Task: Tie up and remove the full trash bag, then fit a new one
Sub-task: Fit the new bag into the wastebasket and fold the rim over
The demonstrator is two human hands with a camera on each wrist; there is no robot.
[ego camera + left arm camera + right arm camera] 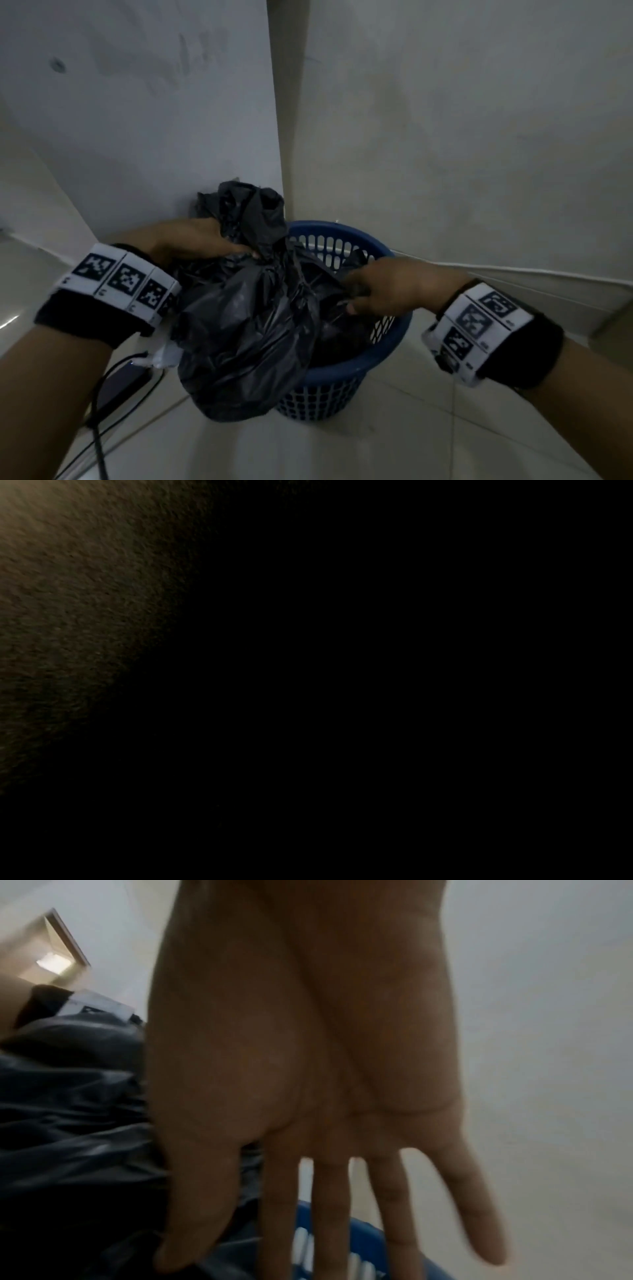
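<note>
A full black trash bag (pixel 246 325) hangs partly out of the blue mesh basket (pixel 346 371), bulging over its left rim. My left hand (pixel 209 241) grips the bag's gathered neck, and the crumpled top sticks up above the fist. My right hand (pixel 363 293) reaches over the basket, its fingers touching dark plastic (pixel 342 329) inside; I cannot tell whether that plastic is part of the same bag. In the right wrist view the right hand (pixel 339 1213) has straight, spread fingers above the bag (pixel 78 1123) and the basket rim (pixel 363 1237). The left wrist view is dark.
The basket stands on a pale tiled floor (pixel 394 438) in a corner between two light walls. A black cable and a dark flat device (pixel 116 387) lie on the floor at the left, with something white (pixel 164 353) beside the bag.
</note>
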